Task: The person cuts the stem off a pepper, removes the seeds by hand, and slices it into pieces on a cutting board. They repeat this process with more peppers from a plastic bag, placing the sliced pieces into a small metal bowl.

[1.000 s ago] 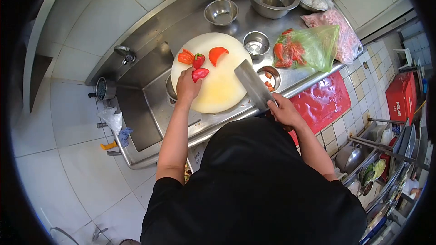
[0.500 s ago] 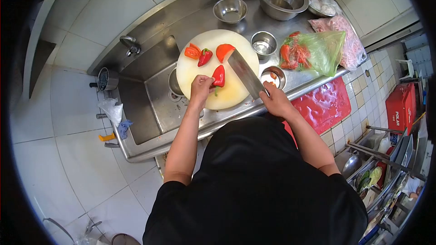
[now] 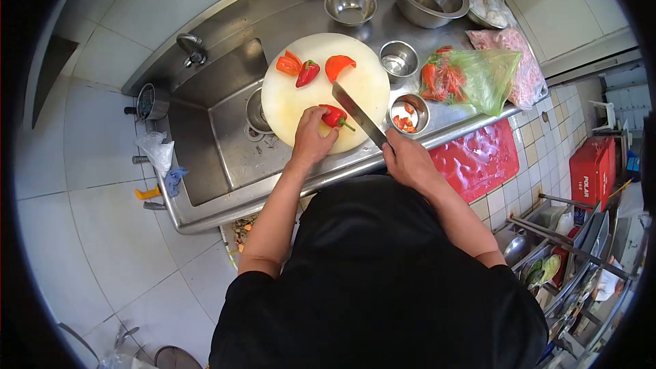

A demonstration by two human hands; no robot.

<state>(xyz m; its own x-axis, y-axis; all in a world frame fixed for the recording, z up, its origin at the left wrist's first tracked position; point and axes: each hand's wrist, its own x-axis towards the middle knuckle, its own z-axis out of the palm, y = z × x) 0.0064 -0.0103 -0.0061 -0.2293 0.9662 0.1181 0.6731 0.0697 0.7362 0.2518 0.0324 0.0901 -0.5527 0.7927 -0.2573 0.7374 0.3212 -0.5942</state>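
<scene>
On the round white cutting board (image 3: 287,99), my left hand (image 3: 314,138) grips a red pepper (image 3: 333,117) whose green stem points to the right. My right hand (image 3: 407,158) is closed around the handle of a cleaver (image 3: 359,113). Its blade slants up and left over the board, just right of the pepper and apart from it. Farther back on the board lie a dark red pepper (image 3: 307,73), some orange-red pepper pieces (image 3: 288,63) and a curved red pepper piece (image 3: 339,67). Beside the cleaver, a small metal bowl (image 3: 425,120) holds red scraps.
The sink basin (image 3: 198,140) with its faucet (image 3: 192,48) is at the left. Metal bowls (image 3: 350,6) stand behind the board. To the right are a green plastic bag (image 3: 485,75) with red peppers and a pink bag (image 3: 512,55). A red board (image 3: 478,160) lies beyond the counter edge.
The pepper in my left hand has turned, its stem swinging from pointing toward me to pointing right. The cleaver has shifted left and toward me, with its blade now seen more edge-on.
</scene>
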